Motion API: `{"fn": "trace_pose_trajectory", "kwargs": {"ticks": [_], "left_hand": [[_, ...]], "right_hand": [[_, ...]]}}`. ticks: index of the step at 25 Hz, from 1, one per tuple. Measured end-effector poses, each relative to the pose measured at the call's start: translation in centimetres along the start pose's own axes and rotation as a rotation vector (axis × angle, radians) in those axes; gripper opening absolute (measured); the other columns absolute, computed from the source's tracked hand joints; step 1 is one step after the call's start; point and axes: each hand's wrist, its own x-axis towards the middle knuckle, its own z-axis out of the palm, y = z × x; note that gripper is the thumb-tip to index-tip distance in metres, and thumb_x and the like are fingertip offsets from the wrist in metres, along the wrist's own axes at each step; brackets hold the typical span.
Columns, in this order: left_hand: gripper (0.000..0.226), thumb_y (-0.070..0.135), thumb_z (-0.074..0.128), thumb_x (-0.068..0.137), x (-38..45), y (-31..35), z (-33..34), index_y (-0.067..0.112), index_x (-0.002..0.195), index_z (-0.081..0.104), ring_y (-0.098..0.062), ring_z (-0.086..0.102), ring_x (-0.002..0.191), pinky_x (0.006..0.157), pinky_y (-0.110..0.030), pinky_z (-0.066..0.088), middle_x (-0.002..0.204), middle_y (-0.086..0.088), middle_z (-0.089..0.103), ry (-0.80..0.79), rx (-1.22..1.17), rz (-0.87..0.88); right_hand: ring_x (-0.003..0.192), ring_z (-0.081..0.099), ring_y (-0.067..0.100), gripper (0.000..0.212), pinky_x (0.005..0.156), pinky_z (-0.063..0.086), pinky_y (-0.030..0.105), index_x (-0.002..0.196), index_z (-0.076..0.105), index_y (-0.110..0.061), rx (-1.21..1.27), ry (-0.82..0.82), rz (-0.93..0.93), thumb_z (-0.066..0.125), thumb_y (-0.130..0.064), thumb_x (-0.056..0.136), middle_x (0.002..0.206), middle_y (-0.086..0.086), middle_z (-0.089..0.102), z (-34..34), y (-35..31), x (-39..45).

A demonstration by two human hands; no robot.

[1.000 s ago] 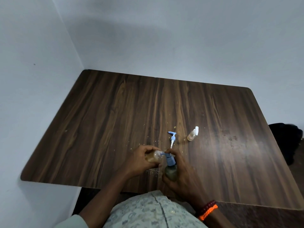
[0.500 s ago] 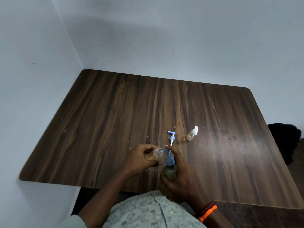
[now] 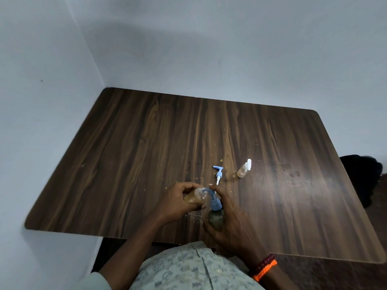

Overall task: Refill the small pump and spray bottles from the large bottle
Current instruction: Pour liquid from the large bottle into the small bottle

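Note:
My right hand (image 3: 232, 225) grips the large dark bottle (image 3: 215, 219) near the table's front edge, with a finger on top of its blue pump head (image 3: 213, 198). The pump's spout points into the open neck of a small clear bottle (image 3: 195, 197) holding amber liquid, which my left hand (image 3: 178, 203) holds tilted sideways beside it. A loose blue and white pump head (image 3: 218, 174) lies on the table just beyond my hands. A small spray bottle (image 3: 244, 169) with a white cap and amber liquid lies further right.
The dark wooden table (image 3: 146, 143) stands in a corner, with walls at its left and far sides. Small crumbs and wet spots mark the wood near my hands. A dark object (image 3: 360, 176) sits past the right edge.
Both hands and the two bottles have stayed in place, apart from slight shifts. The loose pump head and spray bottle have not moved.

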Motion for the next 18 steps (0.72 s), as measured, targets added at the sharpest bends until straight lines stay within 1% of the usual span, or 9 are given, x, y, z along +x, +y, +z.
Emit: {"fn": "trace_pose_trajectory", "kwargs": {"ticks": [1,3,5,8,10,11,13,15,18], "left_hand": [[0.045,0.023,0.094,0.074,0.0,-0.1,0.0,0.032,0.114,0.076,0.004,0.071,0.1,0.083,-0.013,0.055,0.109,0.012,0.079,0.001,0.002,0.0],[0.044,0.022,0.094,0.074,0.0,-0.3,0.1,0.034,0.113,0.076,0.004,0.071,0.1,0.083,-0.011,0.054,0.109,0.012,0.08,-0.02,0.002,0.009],[0.044,0.02,0.093,0.075,-0.1,-0.6,0.3,0.032,0.114,0.076,0.001,0.072,0.102,0.085,-0.013,0.056,0.109,0.011,0.08,-0.042,-0.003,0.016],[0.042,0.03,0.093,0.072,0.0,-0.5,0.3,0.039,0.11,0.076,-0.001,0.073,0.101,0.086,-0.016,0.057,0.108,0.014,0.08,-0.027,-0.02,0.037],[0.043,0.04,0.09,0.069,0.1,-0.4,0.2,0.043,0.109,0.076,-0.001,0.074,0.099,0.083,-0.011,0.055,0.107,0.017,0.08,-0.012,-0.02,0.039],[0.044,0.043,0.09,0.067,0.1,-0.4,0.2,0.044,0.109,0.075,0.0,0.074,0.099,0.083,-0.011,0.055,0.107,0.018,0.08,-0.014,-0.014,0.036],[0.045,0.04,0.091,0.069,0.0,-0.9,0.4,0.04,0.111,0.076,0.0,0.073,0.101,0.085,-0.016,0.056,0.109,0.017,0.079,-0.041,0.001,0.027],[0.045,0.034,0.093,0.072,-0.1,-1.2,0.6,0.037,0.114,0.077,-0.001,0.073,0.102,0.086,-0.022,0.057,0.11,0.016,0.079,-0.063,-0.002,0.016],[0.049,0.042,0.091,0.069,0.1,-1.0,0.4,0.034,0.115,0.076,0.0,0.072,0.101,0.088,-0.026,0.059,0.11,0.016,0.079,-0.035,-0.006,0.015]], "right_hand": [[0.107,0.064,0.001,0.083,0.088,0.057,0.022,0.155,0.029,-0.039,-0.002,0.002,-0.008,0.074,-0.05,0.086,0.137,-0.021,0.056,0.0,-0.1,-0.1],[0.098,0.065,0.002,0.074,0.083,0.059,0.025,0.145,0.03,-0.047,-0.001,0.005,-0.013,0.073,-0.049,0.085,0.127,-0.018,0.061,0.0,-0.2,-0.1],[0.09,0.064,0.004,0.07,0.076,0.059,0.028,0.139,0.031,-0.049,0.013,0.004,-0.003,0.074,-0.048,0.083,0.116,-0.016,0.064,-0.1,-0.1,0.0],[0.095,0.064,0.001,0.079,0.08,0.055,0.021,0.151,0.03,-0.043,0.038,0.005,-0.002,0.073,-0.05,0.085,0.124,-0.016,0.064,-0.1,-0.1,0.0],[0.103,0.066,0.003,0.082,0.087,0.058,0.024,0.154,0.03,-0.039,0.045,0.007,-0.024,0.074,-0.049,0.086,0.131,-0.015,0.063,0.0,-0.1,-0.1],[0.103,0.067,0.005,0.08,0.087,0.059,0.027,0.153,0.03,-0.042,0.048,0.007,-0.028,0.074,-0.047,0.086,0.13,-0.015,0.064,0.0,-0.1,-0.2],[0.093,0.067,0.005,0.072,0.079,0.061,0.035,0.143,0.031,-0.048,0.039,0.009,-0.021,0.073,-0.045,0.084,0.117,-0.017,0.065,0.1,-0.1,-0.2],[0.088,0.067,0.005,0.068,0.075,0.061,0.038,0.139,0.034,-0.046,0.04,0.023,-0.003,0.073,-0.044,0.083,0.11,-0.016,0.066,0.2,0.0,-0.2],[0.098,0.067,0.006,0.081,0.085,0.061,0.03,0.154,0.031,-0.036,0.053,0.015,0.004,0.075,-0.045,0.086,0.127,-0.01,0.065,-0.1,0.0,-0.1]]}}
